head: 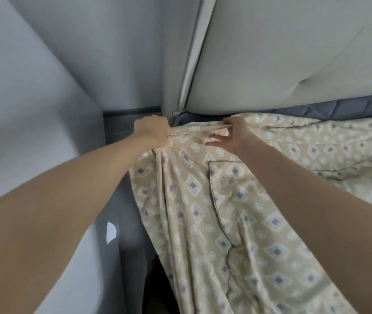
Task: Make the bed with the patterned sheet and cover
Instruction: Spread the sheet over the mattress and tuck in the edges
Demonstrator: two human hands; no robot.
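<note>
Beige sheet patterned with purple diamonds and pale circles lies rumpled over the blue-grey mattress, bunched at its corner, draping off its side
</note>
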